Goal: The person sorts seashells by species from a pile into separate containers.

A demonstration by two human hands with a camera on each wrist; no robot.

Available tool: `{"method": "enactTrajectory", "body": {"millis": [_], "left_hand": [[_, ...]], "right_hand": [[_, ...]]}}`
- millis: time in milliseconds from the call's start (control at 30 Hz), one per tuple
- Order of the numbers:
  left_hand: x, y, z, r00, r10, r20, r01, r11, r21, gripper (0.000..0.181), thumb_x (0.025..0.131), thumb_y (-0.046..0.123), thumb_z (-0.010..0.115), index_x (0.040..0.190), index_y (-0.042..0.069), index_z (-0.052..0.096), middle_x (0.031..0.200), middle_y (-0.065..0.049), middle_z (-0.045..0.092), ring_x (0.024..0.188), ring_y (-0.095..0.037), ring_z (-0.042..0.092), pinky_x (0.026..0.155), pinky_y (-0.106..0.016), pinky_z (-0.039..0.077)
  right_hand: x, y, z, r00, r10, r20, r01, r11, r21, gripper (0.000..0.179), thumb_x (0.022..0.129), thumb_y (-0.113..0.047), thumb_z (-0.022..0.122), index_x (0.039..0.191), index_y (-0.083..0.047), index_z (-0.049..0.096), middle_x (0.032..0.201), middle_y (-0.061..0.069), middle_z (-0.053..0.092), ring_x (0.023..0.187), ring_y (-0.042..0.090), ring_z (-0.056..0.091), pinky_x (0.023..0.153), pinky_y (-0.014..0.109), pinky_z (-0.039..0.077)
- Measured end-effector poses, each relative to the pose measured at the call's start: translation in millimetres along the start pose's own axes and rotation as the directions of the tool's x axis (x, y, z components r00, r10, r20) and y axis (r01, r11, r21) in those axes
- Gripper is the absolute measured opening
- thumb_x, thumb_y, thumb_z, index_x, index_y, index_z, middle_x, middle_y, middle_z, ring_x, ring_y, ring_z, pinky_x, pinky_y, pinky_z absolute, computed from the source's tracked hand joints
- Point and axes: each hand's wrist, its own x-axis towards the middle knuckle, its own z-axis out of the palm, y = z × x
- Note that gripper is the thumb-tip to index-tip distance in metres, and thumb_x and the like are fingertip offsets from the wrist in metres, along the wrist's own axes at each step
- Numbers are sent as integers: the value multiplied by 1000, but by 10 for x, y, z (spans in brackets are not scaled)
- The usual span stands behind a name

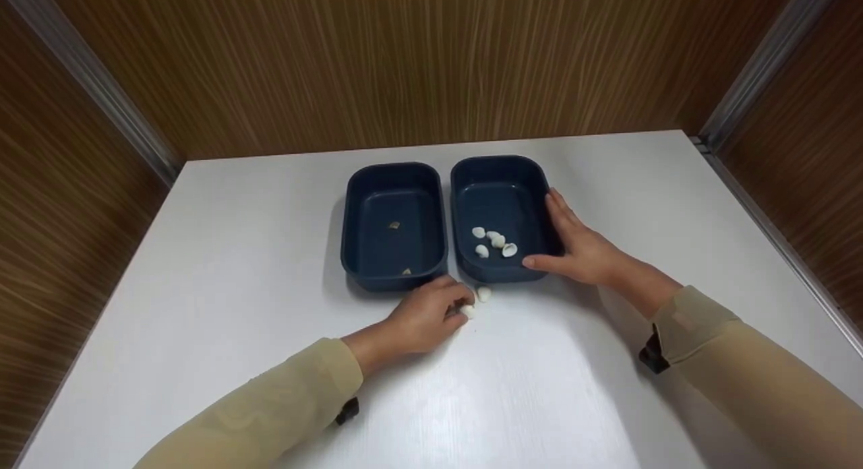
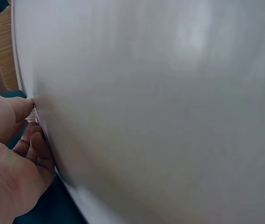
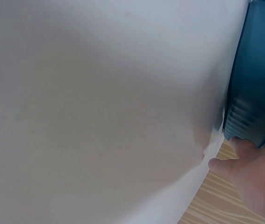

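My left hand (image 1: 428,314) is at the table in front of the two bins, pinching a white seashell (image 1: 467,311) between thumb and fingers. The left wrist view shows the pale ribbed shell (image 2: 31,115) at those fingertips. Just beyond it, a second white shell (image 1: 484,294) lies on the table. My right hand (image 1: 583,253) rests against the right dark blue bin (image 1: 499,275), its straight fingers along the outer side and its thumb at the front rim. Several white shells (image 1: 497,241) lie inside that bin, toward its front.
Beside it on the left stands a matching dark blue bin (image 1: 394,282), with a small brownish piece (image 1: 394,225) and another (image 1: 406,271) inside. Both bins stand on a white table (image 1: 256,253). Wood-grain panels (image 1: 404,65) rise behind and at both sides.
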Motion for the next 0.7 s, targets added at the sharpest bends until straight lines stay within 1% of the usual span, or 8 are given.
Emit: {"method": "enactTrajectory", "body": {"millis": [200, 433, 533, 700], "left_hand": [[-13, 18, -4, 1000, -6, 13, 6, 1000, -8, 14, 102, 8, 70, 116, 10, 68, 110, -5, 63, 98, -18, 63, 88, -33, 55], [-10, 22, -4, 999, 21, 33, -21, 1000, 11, 12, 101, 10, 69, 113, 11, 66, 99, -4, 67, 92, -18, 61, 85, -36, 52], [-9, 35, -14, 999, 26, 43, -26, 1000, 6, 12, 100, 10, 68, 111, 12, 64, 95, -3, 66, 89, -18, 60, 82, -35, 51], [-19, 64, -35, 997, 38, 65, -37, 999, -14, 12, 100, 11, 69, 111, 11, 62, 94, -2, 65, 87, -16, 59, 81, -34, 51]], "right_hand": [[8, -6, 2, 1000, -4, -3, 4, 1000, 2, 121, 94, -63, 71, 170, -11, -6, 178, 8, -12, 162, 38, 5, 126, 63, 19], [18, -1, 11, 1000, -4, 2, 4, 1000, 7, 121, 94, -65, 71, 170, -12, -7, 178, 6, -13, 162, 38, 6, 126, 63, 19], [14, 1, 6, 1000, 0, 3, 0, 1000, 8, 121, 94, -64, 71, 170, -12, -7, 178, 6, -13, 162, 39, 7, 125, 64, 19], [12, -12, 1, 1000, 7, 6, -7, 1000, 12, 121, 93, -65, 71, 170, -13, -7, 178, 4, -14, 162, 38, 6, 125, 64, 19]]}}
